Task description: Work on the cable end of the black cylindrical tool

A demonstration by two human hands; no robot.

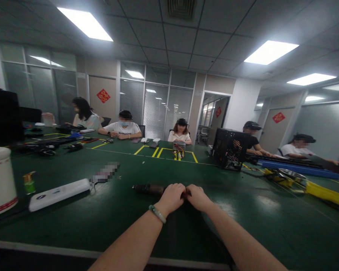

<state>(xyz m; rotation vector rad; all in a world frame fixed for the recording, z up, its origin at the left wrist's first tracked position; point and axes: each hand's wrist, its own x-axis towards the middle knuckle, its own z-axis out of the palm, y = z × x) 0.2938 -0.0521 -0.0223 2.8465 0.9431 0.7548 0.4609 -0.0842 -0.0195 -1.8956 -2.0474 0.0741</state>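
Note:
My left hand [173,196], with a pale green bangle on its wrist, meets my right hand [198,196] above the green table. Both hands have curled fingers, pinched together at their tips. Whatever they hold between them is too small and hidden to name. A dark, elongated, rod-like thing [149,189] with a narrow tip on its left lies on the table and runs behind my left hand. Under my forearms there is a darker patch with a curved edge; I cannot tell whether it belongs to that thing.
Left stand a white power strip [59,195], a small green bottle [29,183] and a white canister [0,182]. A black computer case [231,149] and a yellow thing [327,193] are right. Several people sit across the green table [101,226]; one is behind a wired grey box [179,146].

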